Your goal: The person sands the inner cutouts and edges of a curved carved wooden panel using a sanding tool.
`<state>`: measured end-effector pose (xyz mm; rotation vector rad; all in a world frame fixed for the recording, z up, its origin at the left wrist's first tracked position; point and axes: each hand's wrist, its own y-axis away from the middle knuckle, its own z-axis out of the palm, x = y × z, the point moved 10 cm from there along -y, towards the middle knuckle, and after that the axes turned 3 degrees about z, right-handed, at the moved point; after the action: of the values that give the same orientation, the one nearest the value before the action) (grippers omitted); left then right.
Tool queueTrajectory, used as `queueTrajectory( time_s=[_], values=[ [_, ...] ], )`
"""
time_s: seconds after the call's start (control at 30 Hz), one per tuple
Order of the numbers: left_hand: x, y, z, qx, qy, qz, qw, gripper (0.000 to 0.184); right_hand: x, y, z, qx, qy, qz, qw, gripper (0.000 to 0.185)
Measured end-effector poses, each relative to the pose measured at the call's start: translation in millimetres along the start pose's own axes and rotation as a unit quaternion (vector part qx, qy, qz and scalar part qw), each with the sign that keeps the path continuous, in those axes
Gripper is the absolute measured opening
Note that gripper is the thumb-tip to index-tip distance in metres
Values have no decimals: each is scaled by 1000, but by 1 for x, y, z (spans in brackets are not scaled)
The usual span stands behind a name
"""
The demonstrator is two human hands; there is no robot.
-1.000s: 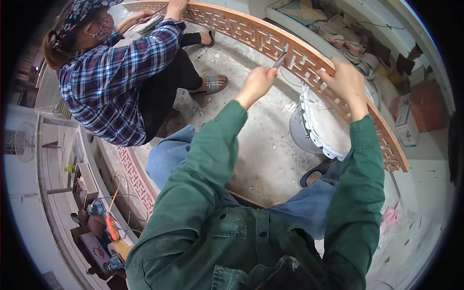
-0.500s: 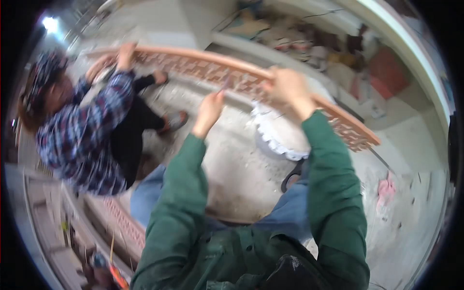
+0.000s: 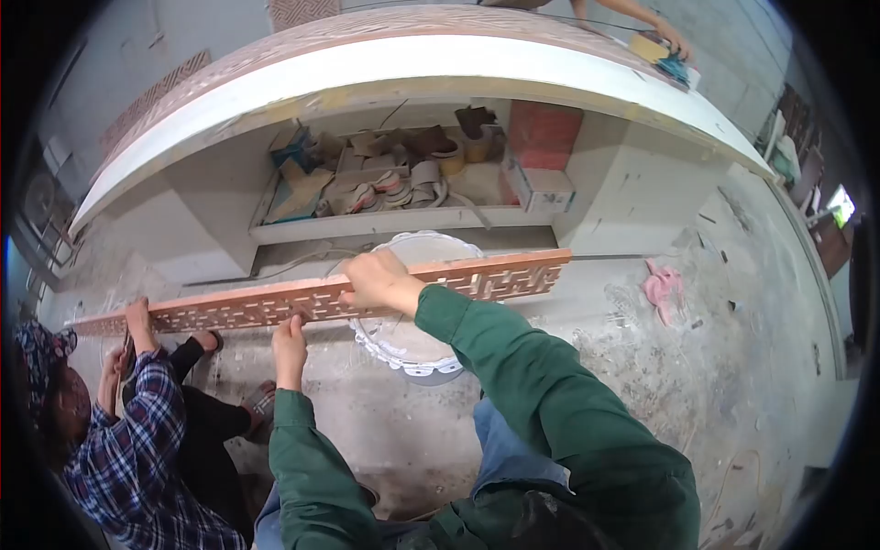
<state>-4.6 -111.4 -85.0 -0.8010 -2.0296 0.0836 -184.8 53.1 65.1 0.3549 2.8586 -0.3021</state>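
Note:
A long reddish-brown fretwork panel [image 3: 495,278] lies across the view, its right part above a round bucket with a white ragged rim [image 3: 426,368]. My right hand [image 3: 378,280] grips the panel's upper edge, fingers over the top and thumb on the near face. At the panel's lower edge, my left hand [image 3: 290,348] is closed around a thin tool, mostly hidden now. Further left, a co-worker's hand [image 3: 139,323] holds the same panel, and that person's other hand is just below it.
A co-worker in a plaid shirt [image 3: 151,435] crouches at left. Beyond the panel stands a white-edged table [image 3: 458,57] with a tray of sanding materials [image 3: 385,220] beneath. Another person's hand [image 3: 674,41] is at the table's far right. Pink cloth [image 3: 662,289] lies on the floor.
The view has swung up and right, bringing the tabletop into sight. My right hand still grips the panel; my left hand remains by its lower edge, its tool now less visible.

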Motion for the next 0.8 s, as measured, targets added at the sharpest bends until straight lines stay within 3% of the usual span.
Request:
queueTrajectory(
  time_s=[0.1, 0.17, 0.2, 0.23, 0.27, 0.33, 0.4, 0.43, 0.5, 0.57, 0.7, 0.8],
  values=[
    [-3, 1, 2, -39, 29, -67, 997, 36, -8, 0, -17, 69, -1, -72, 995, 43],
    [-28, -3, 6, -36, 18, -56, 998, 34, -37, 11, -74, 74, -115, -125, 983, 42],
    [-31, -3, 6, -41, 8, -54, 998, 34, -60, 28, -106, 19, -306, -163, 938, 43],
    [-33, -2, 7, -35, 69, -70, 995, 34, -81, 48, -143, -39, -483, -195, 853, 44],
    [-35, 0, 7, -27, 129, -86, 988, 34, -101, 75, -177, -82, -547, -249, 795, 41],
    [-31, 11, 14, 12, 375, -144, 916, 36, -125, 127, -226, -119, -626, -374, 674, 29],
    [7, 12, -4, -13, 124, -83, 989, 36, -139, 169, -260, -142, -651, -475, 575, 20],
    [21, 8, -9, -25, -6, -50, 998, 35, -142, 180, -267, -134, -668, -512, 523, 21],
    [27, 9, -10, -35, -13, -50, 998, 35, -148, 201, -272, -90, -697, -589, 398, 25],
    [49, 9, -19, -35, -31, -49, 998, 35, -144, 203, -272, -37, -710, -610, 350, 24],
    [0, -1, -4, -1, -10, 5, 1000, 35, -137, 192, -286, -2, -707, -545, 450, 12],
    [48, 9, -15, -39, -23, -37, 998, 35, -131, 187, -285, 6, -695, -506, 511, 11]
  ],
)
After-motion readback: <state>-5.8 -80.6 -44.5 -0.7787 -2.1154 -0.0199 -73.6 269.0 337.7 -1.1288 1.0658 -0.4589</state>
